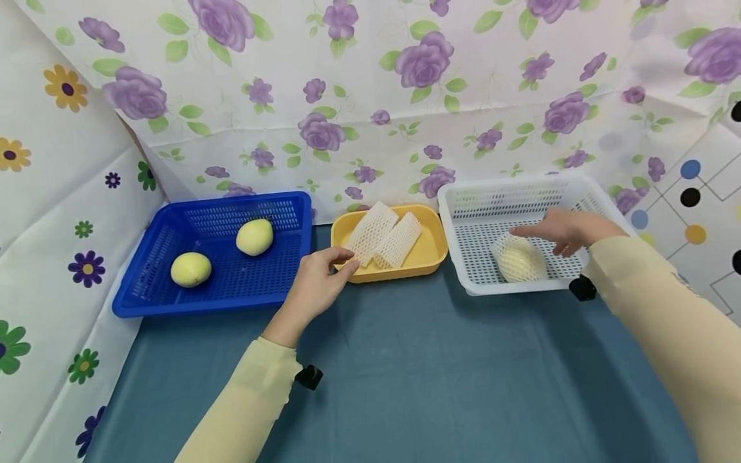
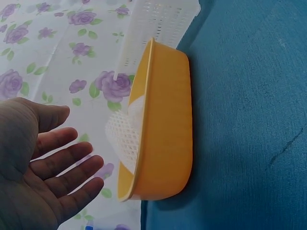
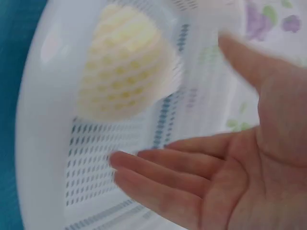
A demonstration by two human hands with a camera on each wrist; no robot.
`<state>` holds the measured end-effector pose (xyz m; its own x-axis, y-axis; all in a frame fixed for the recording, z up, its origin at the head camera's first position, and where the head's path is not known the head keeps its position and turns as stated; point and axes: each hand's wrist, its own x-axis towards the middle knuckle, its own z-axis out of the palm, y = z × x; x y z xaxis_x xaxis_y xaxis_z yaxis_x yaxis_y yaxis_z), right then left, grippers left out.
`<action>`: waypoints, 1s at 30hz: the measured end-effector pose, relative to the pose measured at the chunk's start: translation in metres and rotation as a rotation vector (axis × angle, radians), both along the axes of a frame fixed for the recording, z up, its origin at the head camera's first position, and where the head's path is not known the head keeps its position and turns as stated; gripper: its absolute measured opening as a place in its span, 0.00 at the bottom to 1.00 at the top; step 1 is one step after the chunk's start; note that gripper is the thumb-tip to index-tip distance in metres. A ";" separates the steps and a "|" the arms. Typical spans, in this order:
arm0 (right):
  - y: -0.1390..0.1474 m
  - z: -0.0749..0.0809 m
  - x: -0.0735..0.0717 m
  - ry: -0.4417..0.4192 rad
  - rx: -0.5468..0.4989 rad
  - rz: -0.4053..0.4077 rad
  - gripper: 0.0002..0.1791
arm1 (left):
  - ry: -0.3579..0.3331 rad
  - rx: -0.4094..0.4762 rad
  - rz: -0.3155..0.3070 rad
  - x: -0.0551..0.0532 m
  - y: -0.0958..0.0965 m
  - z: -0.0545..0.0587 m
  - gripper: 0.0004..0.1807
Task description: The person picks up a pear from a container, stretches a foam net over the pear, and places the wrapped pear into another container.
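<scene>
My left hand (image 1: 315, 283) is at the near left rim of the yellow tray (image 1: 425, 257), fingertips beside a white foam fruit net (image 1: 370, 235). In the left wrist view its fingers are spread and relaxed, with nothing held. A second foam net (image 1: 401, 239) lies in the same tray. Over the white basket (image 1: 471, 280) hovers my right hand (image 1: 564, 229), fingers extended and thumb apart in the right wrist view. Below it, a pale yellow fruit in a foam net (image 3: 122, 67) lies in the basket, apart from the fingers.
At the left stands a blue basket (image 1: 214, 307) holding two bare yellow-green fruits, one nearer (image 1: 191, 269) and one farther back (image 1: 255, 236). Floral cloth (image 1: 370, 96) hangs behind the containers. A blue-green cloth (image 1: 405, 373) covers the table.
</scene>
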<state>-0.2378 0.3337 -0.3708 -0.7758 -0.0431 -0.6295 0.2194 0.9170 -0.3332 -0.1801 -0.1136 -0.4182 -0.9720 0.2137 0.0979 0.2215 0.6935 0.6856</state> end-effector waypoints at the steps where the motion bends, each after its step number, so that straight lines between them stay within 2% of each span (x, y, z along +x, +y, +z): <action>1: -0.002 0.001 0.000 0.061 0.009 0.008 0.59 | -0.002 0.005 0.003 0.000 -0.001 0.000 0.18; 5: -0.012 0.005 0.002 0.251 0.046 0.026 0.50 | -0.013 0.019 -0.001 0.001 -0.003 0.002 0.18; 6: -0.016 0.005 0.004 0.287 0.048 0.029 0.51 | -0.013 0.020 -0.004 0.002 -0.003 0.002 0.19; 12: -0.038 0.000 0.023 0.459 -0.031 -0.037 0.40 | -0.009 0.018 0.004 0.003 -0.005 0.002 0.17; 20: -0.066 0.000 0.047 0.612 -0.141 -0.108 0.31 | -0.021 0.013 0.005 0.006 -0.010 0.001 0.16; 25: -0.087 0.006 0.047 0.692 -0.167 -0.109 0.26 | 0.022 0.016 0.035 0.012 -0.025 0.005 0.17; 30: -0.109 0.012 0.040 0.724 -0.222 -0.068 0.25 | 0.083 0.048 0.107 0.021 -0.046 0.011 0.17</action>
